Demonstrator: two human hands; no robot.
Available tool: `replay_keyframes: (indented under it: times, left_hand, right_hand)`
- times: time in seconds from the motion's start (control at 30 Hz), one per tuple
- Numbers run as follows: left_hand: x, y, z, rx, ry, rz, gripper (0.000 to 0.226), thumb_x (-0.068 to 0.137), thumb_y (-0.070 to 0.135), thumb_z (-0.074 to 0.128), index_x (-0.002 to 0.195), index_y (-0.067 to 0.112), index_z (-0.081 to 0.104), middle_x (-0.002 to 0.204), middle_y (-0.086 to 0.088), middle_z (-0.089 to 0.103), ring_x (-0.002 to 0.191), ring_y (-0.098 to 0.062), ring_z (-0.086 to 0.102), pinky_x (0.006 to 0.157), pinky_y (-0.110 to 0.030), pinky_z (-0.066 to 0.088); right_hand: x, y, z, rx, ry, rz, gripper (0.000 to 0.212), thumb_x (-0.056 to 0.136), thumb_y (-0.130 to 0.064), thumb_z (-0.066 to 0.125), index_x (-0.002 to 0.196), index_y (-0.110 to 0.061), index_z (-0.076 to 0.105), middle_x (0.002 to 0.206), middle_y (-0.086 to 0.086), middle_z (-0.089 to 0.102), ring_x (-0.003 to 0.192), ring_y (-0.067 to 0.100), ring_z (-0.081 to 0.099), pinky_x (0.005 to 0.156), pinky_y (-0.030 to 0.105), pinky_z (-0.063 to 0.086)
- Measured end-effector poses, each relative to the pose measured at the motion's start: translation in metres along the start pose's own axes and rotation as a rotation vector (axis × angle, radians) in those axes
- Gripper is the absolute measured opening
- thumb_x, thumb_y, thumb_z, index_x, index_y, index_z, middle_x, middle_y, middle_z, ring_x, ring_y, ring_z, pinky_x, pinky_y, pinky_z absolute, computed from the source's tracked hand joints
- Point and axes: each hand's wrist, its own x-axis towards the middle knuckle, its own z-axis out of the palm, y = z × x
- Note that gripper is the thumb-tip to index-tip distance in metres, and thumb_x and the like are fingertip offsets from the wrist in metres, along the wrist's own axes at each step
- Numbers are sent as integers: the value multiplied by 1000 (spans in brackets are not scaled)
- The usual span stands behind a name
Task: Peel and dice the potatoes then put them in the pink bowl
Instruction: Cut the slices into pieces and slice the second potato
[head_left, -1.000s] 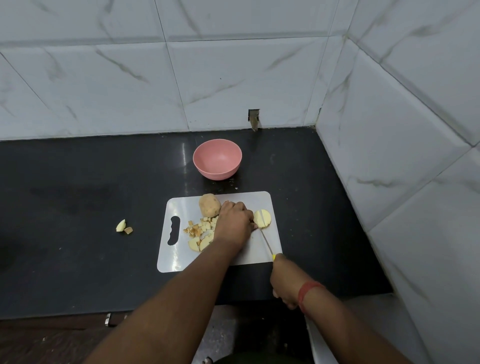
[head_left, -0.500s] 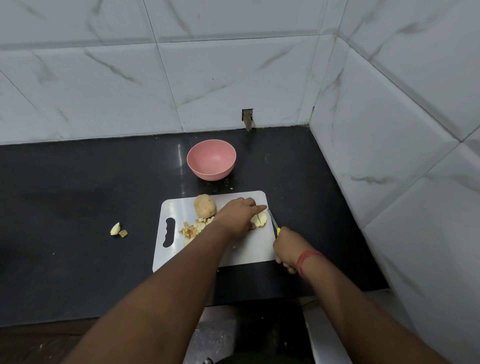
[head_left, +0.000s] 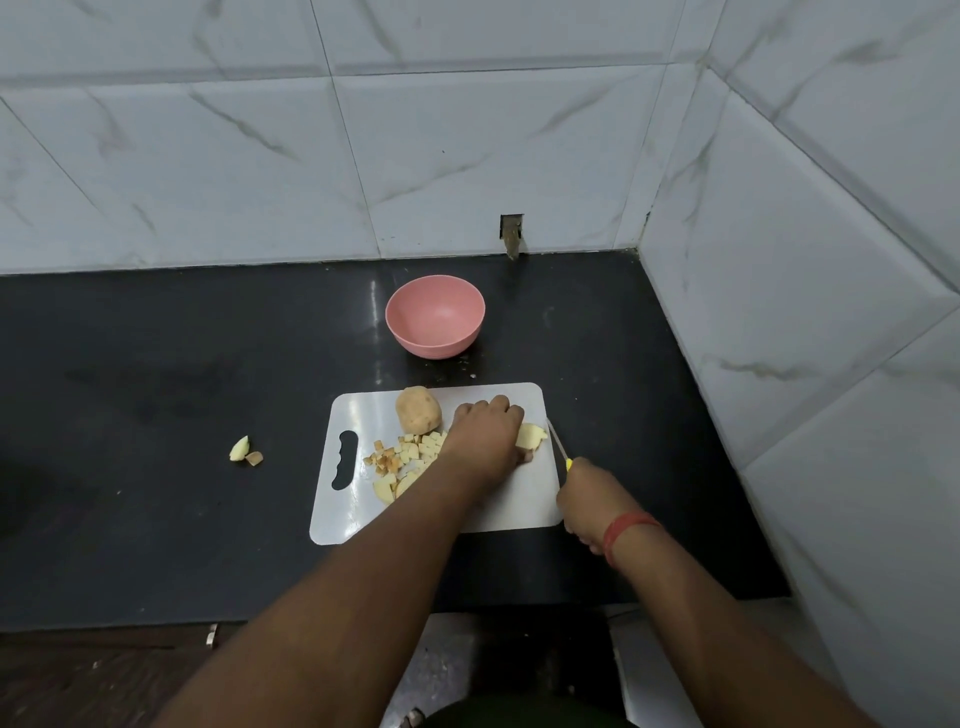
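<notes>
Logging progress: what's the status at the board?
Left hand holds potato slices; right hand grips knife. Pink bowl empty. Whole potato waiting.

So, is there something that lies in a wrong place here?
Yes. Two potato scraps lie on the black counter, left of the cutting board, apart from the diced pieces. The pink bowl holds nothing yet.

One head-worn camera looks forward and steeply down from above at the black counter (head_left: 156, 415), facing the tiled wall corner (head_left: 675, 156).
</notes>
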Motion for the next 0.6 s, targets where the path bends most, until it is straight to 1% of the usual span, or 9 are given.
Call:
replay_keyframes:
  times: [0.07, 0.13, 0.2, 0.23, 0.27, 0.37, 0.5, 0.53, 0.6]
  left_hand:
    - [0, 2, 0, 19, 2, -29, 53, 92, 53, 62, 129, 16, 54, 126, -6, 57, 115, -27, 55, 101, -44, 41]
    - [1, 3, -1, 32, 7, -49, 55, 91, 54, 62, 129, 16, 54, 126, -6, 57, 116, -28, 54, 101, -44, 40]
    - [1, 3, -1, 36, 1, -59, 56, 91, 56, 62, 129, 16, 53, 127, -6, 57, 117, -28, 54, 100, -44, 40]
    - [2, 3, -1, 38, -5, -63, 57, 90, 56, 62, 129, 16, 53, 127, -6, 56, 117, -28, 54, 100, -44, 40]
    - [2, 2, -1, 38, -11, -66, 58, 90, 57, 62, 129, 16, 52, 127, -6, 56, 117, -28, 54, 100, -44, 40]
    - [1, 1, -1, 17, -23, -65, 59, 90, 57, 62, 133, 19, 50, 129, -6, 54, 119, -29, 52, 100, -45, 39]
    - [0, 1, -2, -5, -47, -55, 60, 91, 57, 61, 141, 25, 47, 131, -7, 52, 121, -29, 51, 102, -45, 38]
    - [0, 1, -3, -10, -51, -60, 60, 91, 57, 61, 140, 25, 48, 130, -7, 52, 121, -30, 51, 102, -45, 38]
    - [0, 1, -3, -20, -58, -68, 59, 91, 57, 61, 139, 24, 50, 129, -6, 51, 119, -30, 52, 103, -45, 37]
  right_hand:
    - [1, 2, 5, -18, 3, -5, 16, 95, -8, 37, 109, -10, 43, 96, 9, 56, 79, 24, 54, 58, 29, 45]
    - [1, 3, 6, -54, 9, -30, 29, 94, -7, 38, 122, -5, 44, 114, 14, 59, 88, 27, 59, 55, 29, 42]
    - [1, 2, 8, -86, 4, -50, 36, 93, -6, 38, 130, -5, 42, 121, 16, 58, 100, 30, 63, 56, 30, 41]
    - [1, 1, 9, -98, 0, -60, 38, 93, -6, 38, 131, -5, 41, 122, 16, 58, 103, 30, 63, 58, 31, 41]
    - [1, 1, 10, -107, -1, -69, 38, 94, -6, 38, 132, -6, 40, 121, 16, 58, 103, 30, 63, 58, 31, 41]
    - [1, 0, 15, -136, 15, -93, 39, 95, -6, 38, 133, -8, 40, 117, 15, 59, 94, 28, 63, 48, 27, 35]
    - [1, 0, 15, -101, 20, -78, 28, 95, -7, 37, 122, -8, 44, 105, 10, 57, 83, 23, 53, 61, 30, 45]
    - [0, -1, 14, -91, 20, -67, 26, 96, -7, 36, 121, -9, 44, 105, 11, 57, 84, 23, 54, 63, 31, 47]
    - [-1, 0, 13, -90, 31, -62, 32, 94, -5, 38, 126, -6, 42, 115, 15, 59, 93, 28, 61, 58, 30, 43]
